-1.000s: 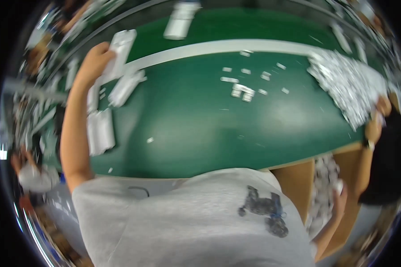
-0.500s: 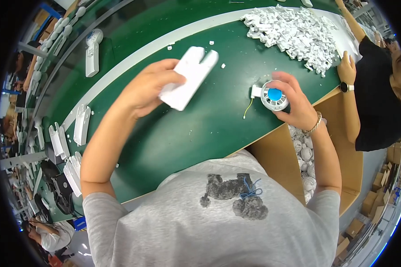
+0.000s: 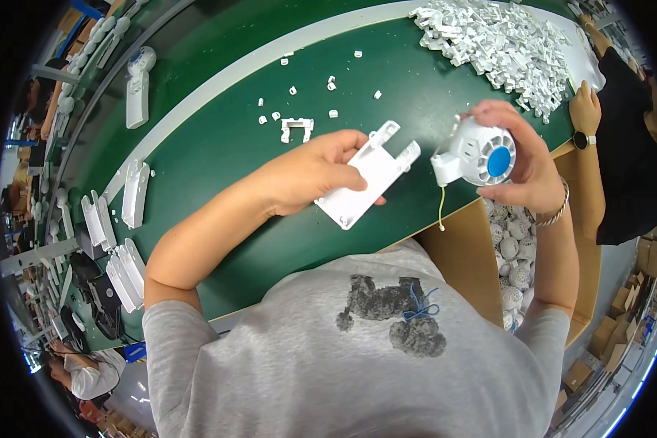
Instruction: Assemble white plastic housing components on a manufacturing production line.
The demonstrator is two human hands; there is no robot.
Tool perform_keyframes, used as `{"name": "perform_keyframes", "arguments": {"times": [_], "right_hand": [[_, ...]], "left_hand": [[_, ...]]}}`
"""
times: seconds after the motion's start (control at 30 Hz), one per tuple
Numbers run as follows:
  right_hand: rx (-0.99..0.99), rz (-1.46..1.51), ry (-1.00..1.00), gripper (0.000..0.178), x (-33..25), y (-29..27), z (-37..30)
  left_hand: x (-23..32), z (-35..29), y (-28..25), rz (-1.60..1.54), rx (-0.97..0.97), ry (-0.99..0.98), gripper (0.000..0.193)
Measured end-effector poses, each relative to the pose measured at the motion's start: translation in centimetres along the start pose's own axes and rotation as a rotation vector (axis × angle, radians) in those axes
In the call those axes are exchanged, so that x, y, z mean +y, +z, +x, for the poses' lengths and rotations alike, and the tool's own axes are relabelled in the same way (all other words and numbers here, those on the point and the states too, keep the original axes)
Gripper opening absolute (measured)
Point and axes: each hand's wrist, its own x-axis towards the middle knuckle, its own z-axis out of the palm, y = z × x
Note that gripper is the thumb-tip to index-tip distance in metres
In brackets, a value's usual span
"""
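Observation:
My left hand (image 3: 328,171) is closed on a white plastic housing shell (image 3: 376,171), its two prongs pointing up and to the right. Across from it, my right hand (image 3: 525,157) grips a round white fan head (image 3: 482,150) with a blue disc at its centre. A short neck juts from the fan head's left side, and a thin yellow-green wire (image 3: 442,208) hangs from it. The prongs and the neck are close together but apart. Beyond my left hand lie a white U-shaped bracket (image 3: 297,129) and several small white clips (image 3: 332,84) on the green table.
A large heap of small white parts (image 3: 496,51) covers the far right of the table. White shells (image 3: 126,274) and an assembled fan (image 3: 139,87) lie at the left. A cardboard box (image 3: 463,248) of round white parts stands by my right arm. Another person's hand (image 3: 585,113) rests near the heap.
My left hand has moved right and nearer with the shell, which has turned over to show its inner side. My right hand has lifted and tilted the fan head. The bracket and more clips now show.

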Motion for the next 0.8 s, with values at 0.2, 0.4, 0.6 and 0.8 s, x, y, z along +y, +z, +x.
{"name": "perform_keyframes", "arguments": {"times": [0.2, 0.4, 0.6, 0.8], "right_hand": [[-0.055, 0.071, 0.106, 0.072, 0.8, 0.2, 1.7], [-0.152, 0.161, 0.217, 0.070, 1.2, 0.1, 2.4], [-0.264, 0.147, 0.189, 0.070, 2.1, -0.2, 2.4], [-0.299, 0.265, 0.251, 0.071, 1.5, 2.4, 2.9]], "left_hand": [[-1.4, 0.2, 1.0, 0.025, -0.067, 0.011, 0.050], [-1.5, 0.4, 1.5, 0.121, -0.089, 0.053, 0.049], [-2.2, 1.0, 2.2, 0.111, -0.103, 0.097, 0.039], [-3.4, 0.6, 3.2, 0.034, 0.053, -0.013, 0.031]]}}
